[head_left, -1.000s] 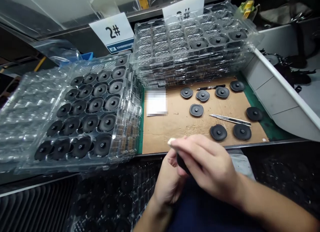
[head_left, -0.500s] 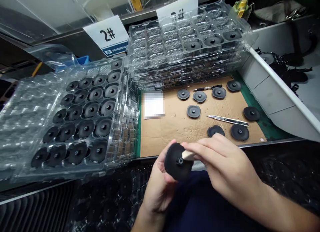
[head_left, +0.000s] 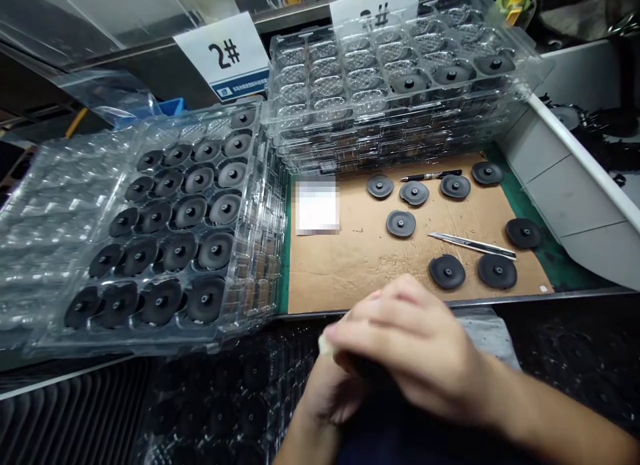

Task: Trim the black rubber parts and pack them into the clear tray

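My left hand (head_left: pixel 330 388) is closed on a black, wavy-edged rubber-looking disc (head_left: pixel 367 366), tilted close to my body. Only a dark part of it shows, since my right hand covers most. My right hand (head_left: pixel 420 348) lies over it, fingers bent around a small pale block (head_left: pixel 326 345) whose end sticks out on the left; motion blurs it, and I cannot tell whether the block touches the disc. Beyond my hands, a notched black disc (head_left: pixel 447 271) and another black disc (head_left: pixel 497 271) lie on the cardboard (head_left: pixel 325 271), with several more farther back.
A stack of clear trays (head_left: pixel 250 251) filled with discs stands left. Another clear tray stack (head_left: pixel 345 128) rises at the back, three discs in its top. A utility knife (head_left: pixel 473 245) and a pen (head_left: pixel 433 175) lie on the cardboard. A grey bin wall (head_left: pixel 575 165) borders the right.
My right hand has moved left and over the disc, carrying the pale block across it. The disc, facing me before, is now mostly hidden. The view has shifted slightly.
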The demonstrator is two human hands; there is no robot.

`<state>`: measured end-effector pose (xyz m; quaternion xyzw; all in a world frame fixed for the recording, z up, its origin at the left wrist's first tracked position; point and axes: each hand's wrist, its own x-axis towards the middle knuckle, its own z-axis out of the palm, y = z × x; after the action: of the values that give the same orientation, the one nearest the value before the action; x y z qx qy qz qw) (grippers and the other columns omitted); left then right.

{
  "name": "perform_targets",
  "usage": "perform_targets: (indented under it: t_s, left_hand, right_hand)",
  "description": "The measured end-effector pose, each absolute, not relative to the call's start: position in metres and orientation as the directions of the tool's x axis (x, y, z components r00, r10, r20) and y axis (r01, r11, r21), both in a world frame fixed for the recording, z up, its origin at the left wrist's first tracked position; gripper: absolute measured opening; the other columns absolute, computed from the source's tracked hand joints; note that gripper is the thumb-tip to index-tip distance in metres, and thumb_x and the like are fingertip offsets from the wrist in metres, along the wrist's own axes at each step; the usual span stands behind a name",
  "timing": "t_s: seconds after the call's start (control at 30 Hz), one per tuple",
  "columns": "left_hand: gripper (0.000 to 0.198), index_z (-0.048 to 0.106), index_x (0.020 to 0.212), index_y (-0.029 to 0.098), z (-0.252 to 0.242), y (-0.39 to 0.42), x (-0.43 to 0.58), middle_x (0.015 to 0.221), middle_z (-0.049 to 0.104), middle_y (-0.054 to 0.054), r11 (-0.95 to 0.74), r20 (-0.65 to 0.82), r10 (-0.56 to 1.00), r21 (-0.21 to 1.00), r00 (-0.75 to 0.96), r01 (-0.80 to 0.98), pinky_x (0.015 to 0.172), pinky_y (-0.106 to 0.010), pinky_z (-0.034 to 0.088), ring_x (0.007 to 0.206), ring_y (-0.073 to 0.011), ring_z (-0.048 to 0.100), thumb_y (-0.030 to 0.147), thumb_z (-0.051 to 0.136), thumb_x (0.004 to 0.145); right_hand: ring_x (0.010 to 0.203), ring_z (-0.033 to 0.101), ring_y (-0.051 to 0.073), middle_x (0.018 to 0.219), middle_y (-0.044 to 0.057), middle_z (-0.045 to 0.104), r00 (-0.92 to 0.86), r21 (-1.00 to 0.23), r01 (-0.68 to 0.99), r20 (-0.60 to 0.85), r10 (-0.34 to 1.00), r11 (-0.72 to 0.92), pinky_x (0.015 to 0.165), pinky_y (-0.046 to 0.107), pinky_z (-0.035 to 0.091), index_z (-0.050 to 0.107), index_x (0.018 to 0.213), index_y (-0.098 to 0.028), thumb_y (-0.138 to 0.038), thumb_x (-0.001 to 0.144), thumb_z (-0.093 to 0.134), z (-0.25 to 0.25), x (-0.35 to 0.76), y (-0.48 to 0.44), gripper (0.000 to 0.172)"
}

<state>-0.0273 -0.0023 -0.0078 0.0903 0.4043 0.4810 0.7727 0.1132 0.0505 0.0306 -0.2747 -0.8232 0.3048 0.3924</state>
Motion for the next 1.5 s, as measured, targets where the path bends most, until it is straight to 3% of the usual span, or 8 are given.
perform_targets:
  t_s: [0.2,0.3,0.5,0.77,0.93,1.17,1.3,1.5]
  left_hand:
    - [0.064,0.059,0.12,0.025,-0.016,-0.004,-0.044,0.132,0.055,-0.009,0.517,-0.39,0.838,0.339,0.382,-0.786,0.084,-0.034,0.054,0.107,-0.0299,0.062,0.044,0.076,0.062]
    - [0.062,0.059,0.12,0.024,-0.021,-0.002,-0.051,0.14,0.048,-0.009,0.502,-0.356,0.85,0.324,0.388,-0.802,0.087,-0.034,0.054,0.112,-0.0312,0.058,0.042,0.075,0.063]
    - [0.061,0.059,0.12,0.026,-0.025,-0.002,-0.056,0.141,0.045,-0.008,0.498,-0.43,0.833,0.313,0.347,-0.809,0.088,-0.037,0.053,0.113,-0.0332,0.057,0.044,0.073,0.063]
    - [0.055,0.057,0.122,0.023,-0.025,0.001,-0.054,0.132,0.055,-0.01,0.447,-0.465,0.846,0.35,0.261,-0.823,0.093,-0.037,0.05,0.115,-0.031,0.056,0.04,0.069,0.071]
    - [0.053,0.056,0.122,0.022,-0.023,0.0,-0.05,0.13,0.057,-0.01,0.428,-0.452,0.861,0.394,0.234,-0.813,0.095,-0.037,0.048,0.115,-0.0304,0.056,0.036,0.068,0.073]
    - [0.053,0.057,0.121,0.024,-0.02,0.0,-0.039,0.12,0.063,-0.008,0.404,-0.46,0.874,0.508,0.157,-0.761,0.1,-0.032,0.043,0.113,-0.0225,0.057,0.029,0.073,0.071]
    - [0.053,0.061,0.115,0.026,-0.015,0.003,-0.033,0.115,0.065,-0.004,0.383,-0.476,0.874,0.548,0.099,-0.744,0.096,-0.034,0.047,0.105,-0.0224,0.061,0.028,0.077,0.065]
    - [0.052,0.063,0.112,0.026,-0.005,0.004,-0.026,0.11,0.067,-0.003,0.408,-0.473,0.871,0.554,0.129,-0.725,0.096,-0.033,0.046,0.101,-0.0211,0.063,0.028,0.079,0.063]
  right_hand:
    - [0.08,0.062,0.014,0.1,0.004,0.062,-0.198,-0.942,0.335,-0.076,0.977,-0.005,0.064,0.025,0.052,0.05,0.114,-0.022,-0.028,0.089,0.05,-0.038,0.132,0.072,0.026]
    - [0.066,0.063,0.013,0.095,0.004,0.059,-0.195,-0.931,0.356,-0.159,0.968,-0.081,0.058,0.026,0.054,0.036,0.13,-0.021,-0.028,0.089,0.046,-0.077,0.135,0.068,0.043]
    - [0.088,0.059,0.021,0.101,0.007,0.063,-0.183,-0.859,0.512,-0.119,0.976,-0.009,0.082,0.038,0.048,0.06,0.107,-0.022,-0.028,0.085,0.051,-0.105,0.124,0.051,0.024]
    - [0.073,0.059,0.016,0.095,0.007,0.065,-0.271,-0.848,0.528,-0.124,0.954,0.04,0.066,0.029,0.05,0.061,0.109,-0.018,-0.025,0.086,0.049,-0.105,0.122,0.037,0.026]
    - [0.08,0.059,0.015,0.106,0.005,0.062,-0.214,-0.869,0.494,-0.107,0.971,0.013,0.068,0.026,0.049,0.059,0.113,-0.022,-0.028,0.089,0.049,-0.055,0.128,0.053,0.027]
    - [0.089,0.055,0.017,0.098,0.007,0.063,-0.382,-0.828,0.334,0.319,0.867,0.452,0.082,0.032,0.045,0.054,0.119,-0.015,-0.012,0.087,0.049,0.021,0.1,0.035,0.032]
    - [0.079,0.054,0.016,0.088,0.007,0.062,-0.56,-0.819,0.282,0.282,0.779,0.499,0.073,0.03,0.046,0.058,0.109,-0.012,-0.007,0.087,0.046,0.024,0.096,0.033,0.025]
    - [0.081,0.053,0.018,0.092,0.01,0.063,-0.475,-0.735,0.29,0.445,0.759,0.613,0.072,0.033,0.045,0.055,0.114,-0.009,-0.005,0.085,0.047,0.023,0.104,0.03,0.031]
